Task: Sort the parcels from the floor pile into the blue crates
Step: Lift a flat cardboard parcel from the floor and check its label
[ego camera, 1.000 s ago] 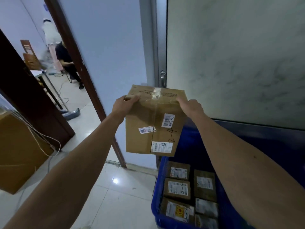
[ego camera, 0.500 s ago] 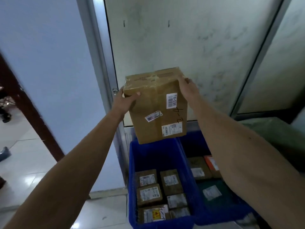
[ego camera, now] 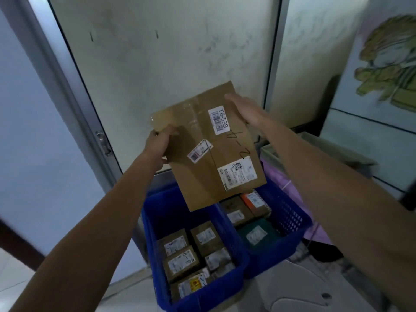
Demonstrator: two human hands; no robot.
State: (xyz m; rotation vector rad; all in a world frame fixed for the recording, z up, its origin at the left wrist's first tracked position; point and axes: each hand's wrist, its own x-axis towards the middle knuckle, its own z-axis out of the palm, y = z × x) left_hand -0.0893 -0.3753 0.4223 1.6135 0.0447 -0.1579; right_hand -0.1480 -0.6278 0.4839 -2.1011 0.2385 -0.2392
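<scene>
I'm holding the cardboard parcel (ego camera: 209, 152) up in the air, tilted, its labelled face turned to me. My left hand (ego camera: 158, 143) is gripping its upper left corner, fingers curled round the edge. My right hand (ego camera: 246, 106) is lying flat along the upper right edge with the fingers straight, not curled. I can't tell how hard it's pressing.

The parcel is hanging above the back of the two blue crates and isn't inside either one. In this view its lower edge is crossing over where the crates meet. The barcode sticker (ego camera: 219, 120) is reading T6-538, there's a handwritten mark beside it, and a white shipping label (ego camera: 237, 172) is sitting near the lower right corner.

The left crate (ego camera: 155, 221) and right crate (ego camera: 292, 217) are sitting side by side on the floor, walls touching. The left one is carrying small brown boxes (ego camera: 180, 262), packed close, white labels up. The right one is carrying a brown box (ego camera: 235, 211), an orange-labelled box (ego camera: 253, 199) and a dark green parcel (ego camera: 256, 233).

A frosted glass panel (ego camera: 157, 64) in a metal frame (ego camera: 67, 91) is standing behind the crates, and purple cloth (ego camera: 279, 176) is showing just beyond the right crate.
</scene>
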